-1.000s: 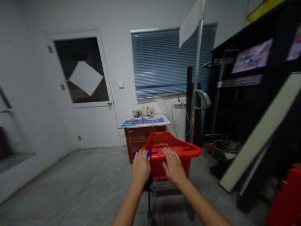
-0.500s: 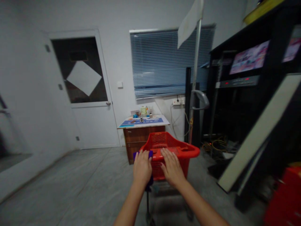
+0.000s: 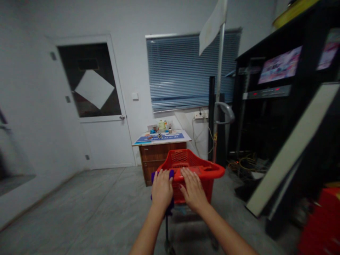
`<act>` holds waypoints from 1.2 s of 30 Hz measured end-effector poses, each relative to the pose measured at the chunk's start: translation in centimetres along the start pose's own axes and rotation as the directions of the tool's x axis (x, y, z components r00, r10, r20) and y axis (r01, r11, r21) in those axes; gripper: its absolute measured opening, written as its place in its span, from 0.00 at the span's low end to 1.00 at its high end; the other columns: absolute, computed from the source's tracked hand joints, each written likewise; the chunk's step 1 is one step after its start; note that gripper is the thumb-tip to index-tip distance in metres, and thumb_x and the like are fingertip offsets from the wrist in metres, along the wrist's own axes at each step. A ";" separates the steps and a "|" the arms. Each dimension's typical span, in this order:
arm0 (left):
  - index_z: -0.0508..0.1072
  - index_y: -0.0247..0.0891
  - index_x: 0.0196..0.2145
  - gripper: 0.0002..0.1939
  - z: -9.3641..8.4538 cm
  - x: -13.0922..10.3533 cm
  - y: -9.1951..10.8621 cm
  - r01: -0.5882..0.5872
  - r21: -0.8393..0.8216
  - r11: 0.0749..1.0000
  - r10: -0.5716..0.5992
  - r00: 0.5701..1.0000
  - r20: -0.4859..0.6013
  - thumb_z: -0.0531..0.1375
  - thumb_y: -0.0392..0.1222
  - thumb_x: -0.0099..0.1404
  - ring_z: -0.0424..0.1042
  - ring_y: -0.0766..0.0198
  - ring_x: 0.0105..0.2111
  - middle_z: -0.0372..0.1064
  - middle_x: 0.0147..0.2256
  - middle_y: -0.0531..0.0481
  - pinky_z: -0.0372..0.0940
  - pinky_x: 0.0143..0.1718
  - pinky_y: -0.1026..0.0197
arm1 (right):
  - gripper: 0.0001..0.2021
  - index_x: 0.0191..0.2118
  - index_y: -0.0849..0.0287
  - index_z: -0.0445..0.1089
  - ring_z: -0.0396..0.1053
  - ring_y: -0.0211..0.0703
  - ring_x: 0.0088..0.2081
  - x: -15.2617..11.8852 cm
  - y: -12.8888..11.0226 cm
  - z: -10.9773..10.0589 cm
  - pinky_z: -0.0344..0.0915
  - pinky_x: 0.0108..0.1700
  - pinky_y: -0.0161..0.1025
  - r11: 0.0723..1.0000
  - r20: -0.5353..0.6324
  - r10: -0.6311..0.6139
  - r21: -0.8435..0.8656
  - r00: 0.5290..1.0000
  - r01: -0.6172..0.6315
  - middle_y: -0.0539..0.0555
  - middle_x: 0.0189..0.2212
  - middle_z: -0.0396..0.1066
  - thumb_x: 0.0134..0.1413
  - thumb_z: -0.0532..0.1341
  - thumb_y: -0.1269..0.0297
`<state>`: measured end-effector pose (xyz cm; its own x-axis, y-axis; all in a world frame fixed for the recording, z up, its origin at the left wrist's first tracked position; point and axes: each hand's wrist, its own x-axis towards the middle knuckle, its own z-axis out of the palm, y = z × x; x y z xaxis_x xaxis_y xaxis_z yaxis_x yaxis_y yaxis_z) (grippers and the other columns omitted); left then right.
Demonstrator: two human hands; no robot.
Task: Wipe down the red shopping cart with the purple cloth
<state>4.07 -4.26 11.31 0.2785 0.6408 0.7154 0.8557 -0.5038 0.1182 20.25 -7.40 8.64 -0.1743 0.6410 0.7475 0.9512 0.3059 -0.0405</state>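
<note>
Since the earlier frame, the view has swung a touch, so the door and blinds sit slightly farther left, and the left hand (image 3: pixel 162 189) has shifted a little rightward with the purple fabric cloth (image 3: pixel 171 173) beneath it. The red plastic lattice-sided shopping cart (image 3: pixel 216 171) stands upright directly ahead of the person, in front of the worktop (image 3: pixel 162 142), a brown wooden cabinet with a white-and-blue board on top. The left hand lies over the cloth at the cart's near left edge; whether its fingers clench there cannot be told. The right hand (image 3: pixel 195 189) rests with its fingers stretched flat across the near rim, grasping nothing.

For steady contact, even pressure from both hands would probably serve best, with the right palm flat and the cloth gathered under the left, its hanging end kept clear of the dark wheel (image 3: pixel 171 250) below.
</note>
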 end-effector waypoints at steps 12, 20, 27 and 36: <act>0.71 0.37 0.51 0.17 -1.2 1.2 -0.1 -0.042 -0.075 0.996 0.050 0.993 0.104 0.49 0.37 0.69 0.69 0.53 0.53 0.73 0.50 0.42 0.56 0.61 0.44 | 0.29 0.69 0.59 0.40 0.49 0.46 0.66 0.0 0.2 -0.1 0.48 0.65 0.50 1.000 0.014 -0.013 0.011 1.000 0.013 0.57 0.65 0.53 0.67 0.45 0.59; 0.68 0.36 0.54 0.18 0.1 0.4 0.0 -0.069 -0.085 0.994 0.073 0.996 0.048 0.50 0.37 0.69 0.65 0.51 0.57 0.70 0.54 0.41 0.57 0.60 0.42 | 0.29 0.69 0.59 0.39 0.47 0.46 0.66 0.1 -0.1 0.4 0.48 0.65 0.51 1.000 0.000 0.014 0.009 1.000 -0.014 0.57 0.66 0.52 0.66 0.46 0.59; 0.69 0.35 0.52 0.16 0.1 0.6 0.0 -0.059 -0.088 0.994 0.063 0.997 0.043 0.51 0.36 0.69 0.69 0.53 0.53 0.72 0.50 0.41 0.58 0.60 0.46 | 0.28 0.69 0.57 0.44 0.48 0.45 0.66 0.0 1.6 -1.1 0.49 0.65 0.50 1.000 0.043 0.025 0.000 0.999 -0.025 0.55 0.65 0.53 0.66 0.47 0.59; 0.68 0.34 0.54 0.18 0.9 0.5 -0.3 0.021 -0.090 0.996 -0.021 1.000 0.004 0.48 0.36 0.70 0.67 0.52 0.55 0.70 0.53 0.40 0.58 0.60 0.44 | 0.28 0.67 0.58 0.49 0.48 0.49 0.66 -0.7 2.2 -1.3 0.49 0.65 0.52 0.997 0.009 0.063 -0.038 0.998 -0.063 0.55 0.65 0.54 0.64 0.49 0.58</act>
<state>4.29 -3.29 11.00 0.2619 0.6533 0.7103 0.8189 -0.5399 0.1946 22.75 -8.10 8.83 -0.1164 0.6654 0.7373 0.9693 0.2381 -0.0618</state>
